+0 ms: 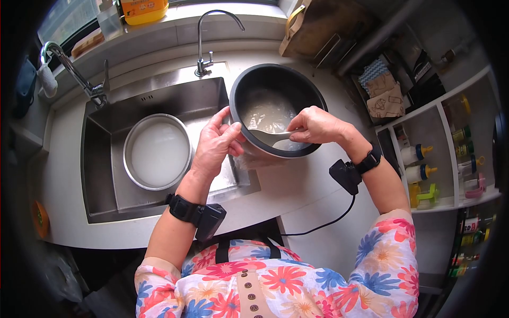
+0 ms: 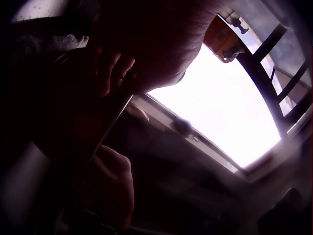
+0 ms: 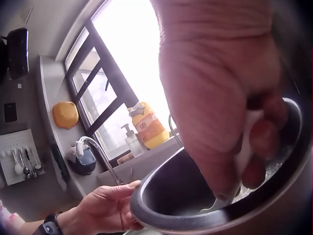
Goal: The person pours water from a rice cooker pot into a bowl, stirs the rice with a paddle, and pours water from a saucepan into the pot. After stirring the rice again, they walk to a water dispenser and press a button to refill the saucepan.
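Note:
A dark-lined cooking pot (image 1: 245, 85) stands tilted toward the person on the counter, right of the sink. Cloudy liquid with pale, grain-like matter (image 1: 268, 112) lies inside. My left hand (image 1: 214, 140) grips the pot's near-left rim, thumb at the edge and fingers against the outer wall. Over the near rim, my right hand (image 1: 317, 126) pinches the handle of a pale grey spoon (image 1: 268, 137), whose head points left inside the pot. In the right wrist view, fingers curl round the pale handle, and the left hand (image 3: 105, 208) holds the rim. The left wrist view is very dark.
A round metal pan (image 1: 127, 153) of whitish liquid sits in the steel sink (image 1: 207, 100). Two taps, a curved faucet (image 1: 74, 66) and a slim spout (image 1: 200, 45), rise behind it. Boards (image 1: 328, 29) lean at the back right. Shelves with bottles (image 1: 416, 172) stand right.

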A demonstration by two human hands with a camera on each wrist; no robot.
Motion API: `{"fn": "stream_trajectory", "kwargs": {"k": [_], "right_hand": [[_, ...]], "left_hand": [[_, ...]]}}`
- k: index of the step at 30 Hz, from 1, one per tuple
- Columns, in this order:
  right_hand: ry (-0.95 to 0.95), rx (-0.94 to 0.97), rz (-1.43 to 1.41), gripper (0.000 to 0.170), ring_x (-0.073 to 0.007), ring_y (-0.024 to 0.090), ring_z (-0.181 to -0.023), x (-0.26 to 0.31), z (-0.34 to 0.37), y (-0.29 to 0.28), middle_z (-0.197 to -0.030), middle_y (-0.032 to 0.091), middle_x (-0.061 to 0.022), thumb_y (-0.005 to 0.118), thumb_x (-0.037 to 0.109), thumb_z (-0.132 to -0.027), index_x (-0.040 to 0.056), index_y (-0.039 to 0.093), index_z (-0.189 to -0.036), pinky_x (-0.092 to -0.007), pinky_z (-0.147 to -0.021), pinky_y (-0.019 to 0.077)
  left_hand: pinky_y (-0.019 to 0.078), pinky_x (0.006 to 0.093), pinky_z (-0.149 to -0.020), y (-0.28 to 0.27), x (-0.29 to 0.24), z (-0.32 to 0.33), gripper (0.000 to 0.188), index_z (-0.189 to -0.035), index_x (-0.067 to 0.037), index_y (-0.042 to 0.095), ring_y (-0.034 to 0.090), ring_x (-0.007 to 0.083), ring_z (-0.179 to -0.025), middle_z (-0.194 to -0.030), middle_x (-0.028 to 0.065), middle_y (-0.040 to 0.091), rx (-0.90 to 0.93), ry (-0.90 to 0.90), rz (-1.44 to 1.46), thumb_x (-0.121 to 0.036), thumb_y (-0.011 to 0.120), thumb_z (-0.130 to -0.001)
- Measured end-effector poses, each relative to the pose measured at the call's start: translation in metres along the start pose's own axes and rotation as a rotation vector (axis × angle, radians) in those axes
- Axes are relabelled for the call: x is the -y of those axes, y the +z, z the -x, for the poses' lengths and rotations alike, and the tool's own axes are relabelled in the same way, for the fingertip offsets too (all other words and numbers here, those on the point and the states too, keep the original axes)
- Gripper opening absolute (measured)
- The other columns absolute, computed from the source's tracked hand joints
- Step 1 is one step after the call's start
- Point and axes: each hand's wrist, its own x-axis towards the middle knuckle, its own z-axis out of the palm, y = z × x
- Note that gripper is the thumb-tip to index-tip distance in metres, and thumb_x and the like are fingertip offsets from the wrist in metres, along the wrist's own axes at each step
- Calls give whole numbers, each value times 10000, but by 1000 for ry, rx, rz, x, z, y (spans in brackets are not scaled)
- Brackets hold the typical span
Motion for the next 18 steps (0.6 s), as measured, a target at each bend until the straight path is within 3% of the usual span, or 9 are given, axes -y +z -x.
{"fn": "stream_trajectory", "kwargs": {"k": [2,8,10,14,18], "right_hand": [[-25,-55,245,182,-299,629,-776,-10,-7,10,-782,655,-146,605,151,-709,66,693,-844,-362,-713,501],[115,-168,426,139,-324,620,-809,-16,-16,8,-783,650,-142,566,140,-706,91,681,-766,-411,-717,494],[146,-290,530,136,-317,625,-827,-30,-23,8,-798,655,-137,574,146,-708,96,685,-770,-406,-729,497],[227,-318,562,160,-286,630,-809,-26,-21,-6,-793,660,-111,601,183,-742,115,700,-847,-387,-728,504],[197,-481,551,152,-301,629,-769,-30,-22,-12,-769,656,-118,604,184,-738,105,698,-829,-392,-708,505]], "left_hand": [[496,213,-454,0,0,0,591,-1362,7,290,604,130,-518,-737,101,632,0,1,-2,-160,586,-879],[496,214,-454,1,-1,0,599,-1364,15,282,606,133,-519,-738,102,633,1,2,0,-156,588,-878],[493,213,-450,0,0,0,595,-1362,14,285,605,135,-517,-739,101,633,8,3,5,-155,588,-878],[489,213,-447,-2,1,0,590,-1358,13,291,604,135,-514,-738,100,633,-6,1,1,-154,589,-878],[487,213,-444,-1,2,-1,585,-1355,12,297,603,135,-512,-734,98,631,-1,4,5,-151,591,-877]]}}
